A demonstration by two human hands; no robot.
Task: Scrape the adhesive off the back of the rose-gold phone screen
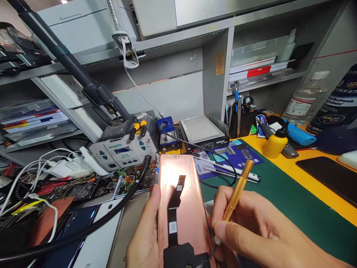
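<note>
My left hand (pixel 145 234) grips a copper-pink phone screen panel (pixel 189 201) by its left edge, back side up, low in the middle of the view. A black flex cable (pixel 175 208) runs down the panel's centre. My right hand (pixel 256 227) is closed on a gold-handled tool (pixel 237 195), held like a pen, its tip hidden near the panel's lower right edge.
A green mat (pixel 292 208) covers the yellow bench (pixel 306 175). Behind stand a rework station (pixel 122 150), a blue soldering holder (pixel 166 134), a heating plate (pixel 200 130), a yellow bottle (pixel 275 143) and a clear bottle (pixel 305 98). Phone parts, boards and cables (pixel 55 193) crowd the left.
</note>
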